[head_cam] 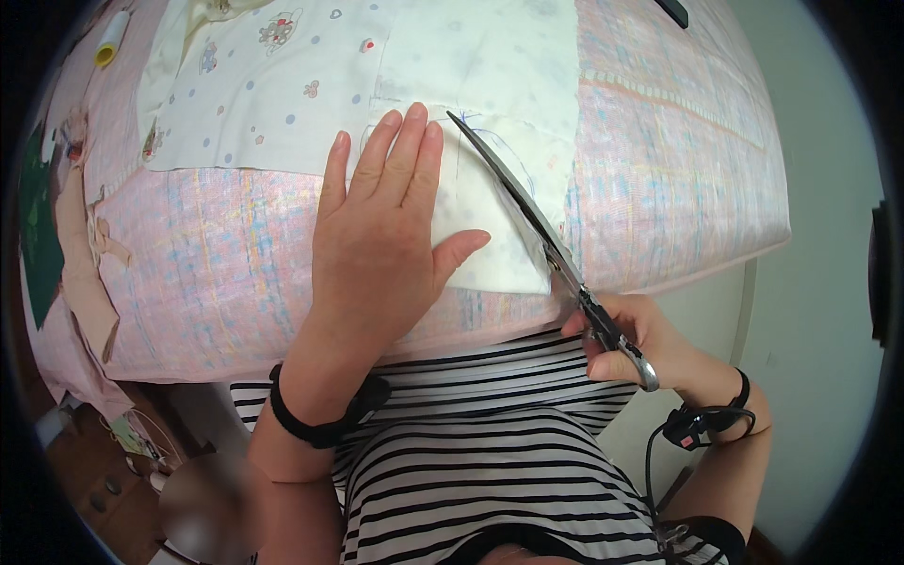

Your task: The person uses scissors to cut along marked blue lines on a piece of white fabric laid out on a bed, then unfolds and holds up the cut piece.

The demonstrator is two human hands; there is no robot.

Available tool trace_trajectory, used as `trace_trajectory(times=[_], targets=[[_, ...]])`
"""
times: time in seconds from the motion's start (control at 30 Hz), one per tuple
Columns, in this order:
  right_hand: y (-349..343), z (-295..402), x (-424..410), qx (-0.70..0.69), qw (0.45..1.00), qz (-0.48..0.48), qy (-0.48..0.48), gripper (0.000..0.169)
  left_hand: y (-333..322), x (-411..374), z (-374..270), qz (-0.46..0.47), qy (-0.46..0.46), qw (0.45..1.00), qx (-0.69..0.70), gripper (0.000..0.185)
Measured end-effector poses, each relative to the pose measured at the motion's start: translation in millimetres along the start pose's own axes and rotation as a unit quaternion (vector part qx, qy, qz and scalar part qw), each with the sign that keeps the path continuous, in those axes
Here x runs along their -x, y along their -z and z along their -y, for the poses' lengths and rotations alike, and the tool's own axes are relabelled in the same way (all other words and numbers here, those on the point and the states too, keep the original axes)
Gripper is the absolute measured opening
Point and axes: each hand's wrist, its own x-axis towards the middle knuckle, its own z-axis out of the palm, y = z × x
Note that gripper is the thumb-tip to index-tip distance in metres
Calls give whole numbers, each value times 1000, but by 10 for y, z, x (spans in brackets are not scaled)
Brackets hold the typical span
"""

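White fabric (pixel 268 106) printed with small bears, hearts and dots lies on a pink checked cloth; its plain part on the right bears blue pen lines. My left hand (pixel 381 219) presses palm down on the fabric, fingers pointing away from me, the thumb spread to the right. In my right hand (pixel 625 335) are long metal fabric scissors (pixel 522 201), held by the handles at the near edge of the table. Their blades run up and left over the marked fabric, with the tip near the blue cross mark. The blades look closed or nearly so.
A thread spool (pixel 111 39) with a yellow end lies at the far left. Beige fabric strips (pixel 85 261) and a dark green piece (pixel 39 226) are at the left edge. A black object (pixel 673 10) lies at the far right. The pink checked cloth (pixel 212 282) covers the table.
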Motion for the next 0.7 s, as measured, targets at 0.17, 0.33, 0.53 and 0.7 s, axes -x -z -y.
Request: trace_trajectory(times=[0.17, 0.33, 0.53, 0.7], targets=[[0, 95, -1, 5, 1000, 26, 8, 48, -30, 5, 5, -25, -2, 1000, 8, 82], [39, 142, -18, 68, 997, 39, 2, 53, -31, 19, 14, -34, 0, 999, 18, 81], [-62, 168, -5, -11, 999, 34, -28, 55, -2, 15, 22, -18, 3, 999, 30, 82], [-98, 46, -31, -15, 1000, 23, -9, 54, -5, 19, 23, -21, 7, 999, 38, 82]])
